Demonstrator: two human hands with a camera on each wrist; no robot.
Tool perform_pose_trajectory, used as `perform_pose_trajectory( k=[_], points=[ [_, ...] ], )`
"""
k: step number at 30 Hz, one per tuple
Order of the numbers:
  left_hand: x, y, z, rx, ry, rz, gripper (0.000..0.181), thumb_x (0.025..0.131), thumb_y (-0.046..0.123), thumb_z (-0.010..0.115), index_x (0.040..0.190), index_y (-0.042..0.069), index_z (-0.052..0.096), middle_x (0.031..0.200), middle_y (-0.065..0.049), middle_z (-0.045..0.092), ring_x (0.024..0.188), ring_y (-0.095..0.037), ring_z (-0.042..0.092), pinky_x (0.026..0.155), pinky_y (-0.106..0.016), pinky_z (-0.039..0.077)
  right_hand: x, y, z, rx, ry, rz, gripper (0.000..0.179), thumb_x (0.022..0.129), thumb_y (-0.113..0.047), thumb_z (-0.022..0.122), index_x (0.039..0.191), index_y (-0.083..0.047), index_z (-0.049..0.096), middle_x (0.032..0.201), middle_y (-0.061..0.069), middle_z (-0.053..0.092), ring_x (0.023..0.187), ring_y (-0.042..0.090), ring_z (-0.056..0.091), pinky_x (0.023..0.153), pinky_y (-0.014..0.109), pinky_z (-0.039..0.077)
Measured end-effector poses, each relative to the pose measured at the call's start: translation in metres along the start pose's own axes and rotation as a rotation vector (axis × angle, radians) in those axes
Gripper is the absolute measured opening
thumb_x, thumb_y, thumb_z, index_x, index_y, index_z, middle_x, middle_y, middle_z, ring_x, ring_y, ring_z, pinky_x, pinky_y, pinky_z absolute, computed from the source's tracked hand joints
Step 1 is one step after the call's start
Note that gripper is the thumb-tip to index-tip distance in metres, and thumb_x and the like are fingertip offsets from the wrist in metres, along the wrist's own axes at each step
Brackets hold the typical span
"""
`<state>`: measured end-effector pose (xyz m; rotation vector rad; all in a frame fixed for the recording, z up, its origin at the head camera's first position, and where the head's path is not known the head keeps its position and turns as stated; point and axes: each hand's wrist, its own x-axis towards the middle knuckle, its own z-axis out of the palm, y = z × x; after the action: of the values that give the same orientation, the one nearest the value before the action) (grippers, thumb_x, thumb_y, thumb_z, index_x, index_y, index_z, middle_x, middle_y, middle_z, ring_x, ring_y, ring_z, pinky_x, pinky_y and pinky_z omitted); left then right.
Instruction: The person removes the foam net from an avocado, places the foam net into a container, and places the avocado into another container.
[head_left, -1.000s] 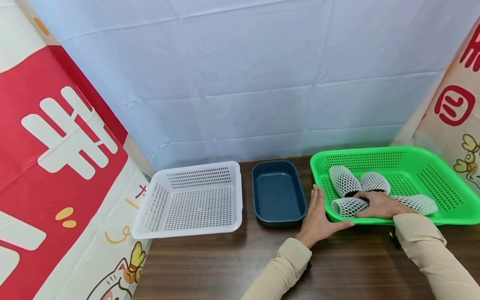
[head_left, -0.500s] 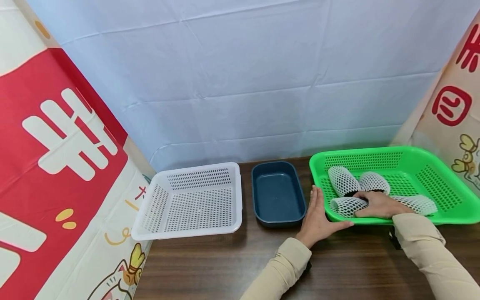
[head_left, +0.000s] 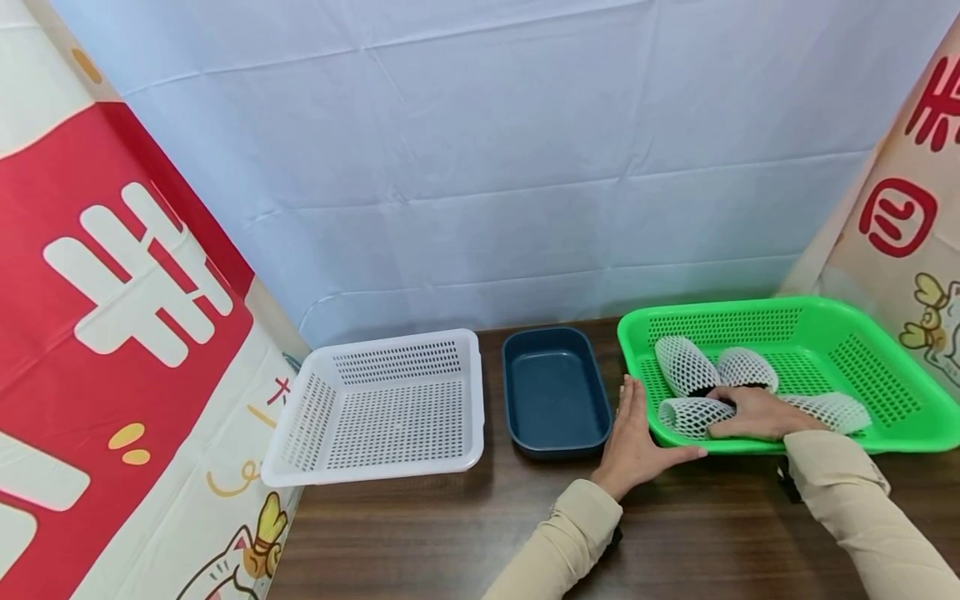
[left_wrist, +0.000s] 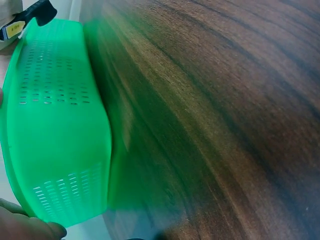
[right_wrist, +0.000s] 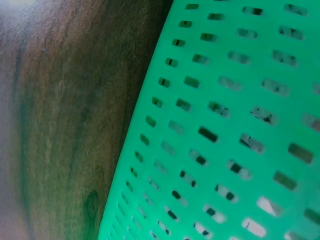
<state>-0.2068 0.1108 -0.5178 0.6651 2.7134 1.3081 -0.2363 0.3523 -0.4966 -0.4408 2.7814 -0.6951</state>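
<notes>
In the head view a green perforated basket (head_left: 802, 308) stands at the right, with several white foam-net-wrapped items in it. Two netted items (head_left: 686, 367) (head_left: 746, 368) lie toward the back, dark at their near ends. My right hand (head_left: 757, 414) reaches over the front rim, thumb and fingers around the right end of the front-left foam-netted item (head_left: 686, 417). Another netted item (head_left: 832, 412) lies partly behind the wrist. My left hand (head_left: 633, 446) touches the basket's front-left corner, thumb and fingers spread straight. The right wrist view has only basket wall (right_wrist: 225, 125) and table.
A dark blue tray (head_left: 558, 446) stands just left of the left hand. Farther left is a white perforated basket (head_left: 480, 400). All stand on a brown wooden table (head_left: 420, 542). A pale cloth (head_left: 465, 167) hangs behind, with printed panels (head_left: 172, 333) at the sides.
The whole scene shifts slightly downward in the head view. Both hands and the netted items keep their places relative to the green basket.
</notes>
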Motion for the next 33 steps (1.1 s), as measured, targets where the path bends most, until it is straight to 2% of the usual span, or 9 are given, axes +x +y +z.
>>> perform_pose_trajectory(
  k=[8, 14, 25, 29, 33],
  points=[
    [-0.002, 0.002, -0.002, 0.001, -0.001, -0.019, 0.112, 0.077, 0.059, 0.074, 0.157, 0.017, 0.007, 0.161, -0.001, 0.003, 0.145, -0.017, 0.009, 0.109, -0.042, 0.032, -0.001, -0.002, -0.001, 0.0, -0.007, 0.008, 0.049, 0.081, -0.034, 0.071, 0.115, 0.0, 0.063, 0.106, 0.013, 0.064, 0.089, 0.027, 0.061, 0.071, 0.043, 0.049],
    [-0.002, 0.001, -0.005, -0.012, 0.009, 0.004, 0.109, 0.078, 0.058, 0.074, 0.157, 0.019, 0.009, 0.161, 0.0, 0.006, 0.145, -0.017, 0.011, 0.109, -0.042, 0.032, -0.002, -0.003, -0.002, 0.008, -0.005, 0.012, 0.054, 0.081, -0.035, 0.071, 0.118, 0.003, 0.061, 0.109, 0.017, 0.063, 0.092, 0.032, 0.061, 0.073, 0.048, 0.05],
    [-0.001, -0.001, -0.011, -0.097, 0.018, 0.006, 0.105, 0.079, 0.054, 0.075, 0.157, 0.022, 0.012, 0.16, 0.001, 0.012, 0.144, -0.018, 0.014, 0.11, -0.045, 0.028, -0.007, -0.009, -0.01, 0.052, -0.001, -0.003, 0.061, 0.083, -0.035, 0.069, 0.123, 0.009, 0.057, 0.115, 0.024, 0.06, 0.098, 0.038, 0.059, 0.075, 0.052, 0.05],
    [-0.001, -0.002, -0.015, -0.126, 0.018, -0.014, 0.105, 0.079, 0.054, 0.075, 0.157, 0.021, 0.013, 0.159, 0.005, 0.011, 0.144, -0.018, 0.015, 0.11, -0.046, 0.028, -0.009, -0.008, -0.011, 0.059, 0.016, -0.02, 0.061, 0.084, -0.036, 0.067, 0.122, 0.01, 0.056, 0.114, 0.023, 0.061, 0.098, 0.038, 0.059, 0.075, 0.052, 0.05],
    [-0.002, -0.003, -0.018, -0.142, 0.021, -0.039, 0.104, 0.079, 0.055, 0.075, 0.157, 0.021, 0.016, 0.159, 0.007, 0.012, 0.144, -0.017, 0.016, 0.109, -0.047, 0.03, -0.011, -0.006, -0.011, 0.075, 0.031, -0.028, 0.06, 0.085, -0.036, 0.067, 0.122, 0.01, 0.056, 0.11, 0.018, 0.062, 0.094, 0.031, 0.06, 0.073, 0.046, 0.05]
  ],
)
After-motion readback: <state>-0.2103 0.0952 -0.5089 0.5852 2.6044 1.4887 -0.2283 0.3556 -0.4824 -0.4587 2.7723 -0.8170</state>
